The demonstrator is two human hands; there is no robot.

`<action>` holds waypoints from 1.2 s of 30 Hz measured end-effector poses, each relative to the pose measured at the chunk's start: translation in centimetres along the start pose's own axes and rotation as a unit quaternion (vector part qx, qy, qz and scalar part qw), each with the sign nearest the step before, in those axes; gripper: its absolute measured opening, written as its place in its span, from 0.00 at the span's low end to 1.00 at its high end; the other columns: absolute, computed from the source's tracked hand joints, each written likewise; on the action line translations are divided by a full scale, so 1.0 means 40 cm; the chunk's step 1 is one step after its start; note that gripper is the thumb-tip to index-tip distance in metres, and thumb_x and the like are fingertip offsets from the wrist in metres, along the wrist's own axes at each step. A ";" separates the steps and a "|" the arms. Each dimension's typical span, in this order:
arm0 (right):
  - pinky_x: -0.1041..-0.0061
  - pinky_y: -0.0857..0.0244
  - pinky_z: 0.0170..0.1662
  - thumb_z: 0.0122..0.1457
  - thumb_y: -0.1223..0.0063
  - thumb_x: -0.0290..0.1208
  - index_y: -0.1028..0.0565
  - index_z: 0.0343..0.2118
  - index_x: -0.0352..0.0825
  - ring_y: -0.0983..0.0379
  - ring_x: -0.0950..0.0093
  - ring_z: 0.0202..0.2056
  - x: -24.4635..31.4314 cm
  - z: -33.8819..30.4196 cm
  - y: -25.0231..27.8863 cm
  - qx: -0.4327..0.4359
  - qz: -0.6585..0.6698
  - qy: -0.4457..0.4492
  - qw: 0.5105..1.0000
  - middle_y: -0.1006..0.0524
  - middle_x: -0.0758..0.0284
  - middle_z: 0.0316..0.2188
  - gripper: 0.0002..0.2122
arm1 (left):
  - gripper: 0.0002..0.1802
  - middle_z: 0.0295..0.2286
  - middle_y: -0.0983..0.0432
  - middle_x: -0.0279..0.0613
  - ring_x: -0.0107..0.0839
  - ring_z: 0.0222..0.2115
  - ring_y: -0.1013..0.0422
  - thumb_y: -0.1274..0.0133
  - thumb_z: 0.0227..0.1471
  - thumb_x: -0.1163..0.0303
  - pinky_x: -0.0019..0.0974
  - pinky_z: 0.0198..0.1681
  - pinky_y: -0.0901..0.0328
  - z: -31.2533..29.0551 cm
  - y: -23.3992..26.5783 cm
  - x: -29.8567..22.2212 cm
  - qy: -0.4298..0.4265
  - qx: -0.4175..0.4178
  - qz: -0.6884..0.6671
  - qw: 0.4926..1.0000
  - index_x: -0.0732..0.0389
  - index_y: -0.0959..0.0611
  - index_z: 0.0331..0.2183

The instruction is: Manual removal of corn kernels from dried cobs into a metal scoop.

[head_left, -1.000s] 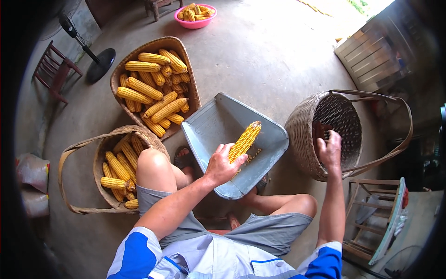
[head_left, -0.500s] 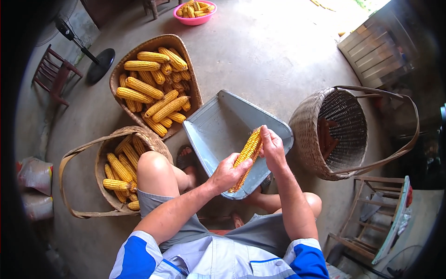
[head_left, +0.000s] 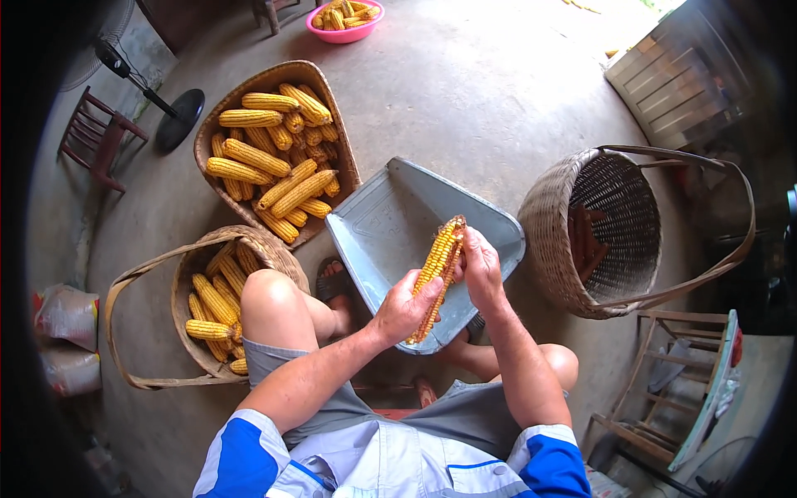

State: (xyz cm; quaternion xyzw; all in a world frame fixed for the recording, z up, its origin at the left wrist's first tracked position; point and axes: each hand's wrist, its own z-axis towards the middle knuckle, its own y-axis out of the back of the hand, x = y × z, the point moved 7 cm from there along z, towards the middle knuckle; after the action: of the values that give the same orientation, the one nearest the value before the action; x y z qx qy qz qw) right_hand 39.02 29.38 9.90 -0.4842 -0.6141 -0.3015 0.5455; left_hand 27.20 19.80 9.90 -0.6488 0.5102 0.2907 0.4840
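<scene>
A yellow ear of corn (head_left: 438, 264) is held at a slant above the grey-blue metal scoop pan (head_left: 378, 220) between my legs. My left hand (head_left: 407, 305) wraps round its lower part. Near its top end, the fingers of my right hand (head_left: 481, 264) close on the ear's right side, where a reddish-brown strip of bare cob shows. Whole ears fill the handled basket (head_left: 178, 290) by my left knee. More ears lie heaped in a large woven tray basket (head_left: 353, 158) beyond it. To the right, a tall handled basket (head_left: 544, 228) holds several reddish bare cobs (head_left: 588, 245).
A pink basin (head_left: 344, 36) of corn sits far off. Left stand a fan base (head_left: 181, 120), a small wooden chair (head_left: 100, 137) and plastic sacks (head_left: 68, 315). A wooden rack-like frame (head_left: 668, 390) lies at the right, with a pale cabinet (head_left: 672, 75) behind.
My right hand has slid slightly down along the ear. The ear stands a bit more upright, and more bare cob shows on its right side.
</scene>
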 end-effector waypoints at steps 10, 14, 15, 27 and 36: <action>0.80 0.35 0.34 0.67 0.50 0.39 0.27 0.39 0.31 0.33 0.85 0.30 -0.038 -0.006 -0.020 -0.017 -0.047 0.002 0.999 0.27 0.73 0.28 0.14 | 0.23 0.27 0.27 0.38 0.24 0.24 0.27 0.48 0.61 0.55 0.29 0.27 0.31 0.000 0.008 0.020 -0.018 -0.006 0.076 0.997 0.66 0.29 0.44; 0.80 0.35 0.33 0.67 0.54 0.35 0.28 0.39 0.31 0.33 0.84 0.30 -0.040 -0.009 -0.008 -0.019 -0.003 0.020 1.000 0.27 0.72 0.29 0.11 | 0.22 0.27 0.27 0.37 0.23 0.23 0.27 0.48 0.61 0.56 0.29 0.26 0.31 0.002 -0.004 0.012 -0.016 0.016 0.043 0.999 0.65 0.29 0.44; 0.80 0.35 0.33 0.67 0.56 0.34 0.28 0.39 0.31 0.32 0.84 0.30 -0.035 -0.012 -0.005 -0.017 -0.003 0.018 1.000 0.27 0.72 0.29 0.10 | 0.22 0.27 0.28 0.36 0.23 0.23 0.27 0.48 0.61 0.56 0.29 0.26 0.31 0.001 -0.006 0.011 -0.015 0.018 0.049 0.999 0.65 0.29 0.44; 0.84 0.35 0.23 0.68 0.54 0.44 0.29 0.50 0.28 0.29 0.85 0.22 -0.014 0.010 0.039 -0.026 -0.070 -0.036 0.997 0.23 0.67 0.33 0.21 | 0.24 0.29 0.23 0.42 0.28 0.28 0.25 0.42 0.57 0.57 0.35 0.34 0.30 0.006 0.018 0.003 -0.051 -0.053 0.167 0.983 0.66 0.28 0.45; 0.86 0.38 0.26 0.68 0.54 0.45 0.23 0.36 0.33 0.34 0.88 0.22 0.013 0.012 0.045 -0.004 -0.044 -0.040 0.998 0.26 0.74 0.24 0.18 | 0.27 0.32 0.22 0.55 0.47 0.34 0.22 0.42 0.56 0.54 0.43 0.38 0.29 -0.004 0.010 -0.028 -0.122 -0.065 0.278 0.951 0.67 0.29 0.45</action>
State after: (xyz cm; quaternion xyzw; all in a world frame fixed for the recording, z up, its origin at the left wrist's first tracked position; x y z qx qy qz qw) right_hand 40.53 30.60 10.01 -0.4706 -0.6548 -0.3082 0.5047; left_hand 26.47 20.06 10.79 -0.4708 0.5872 0.5233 0.3996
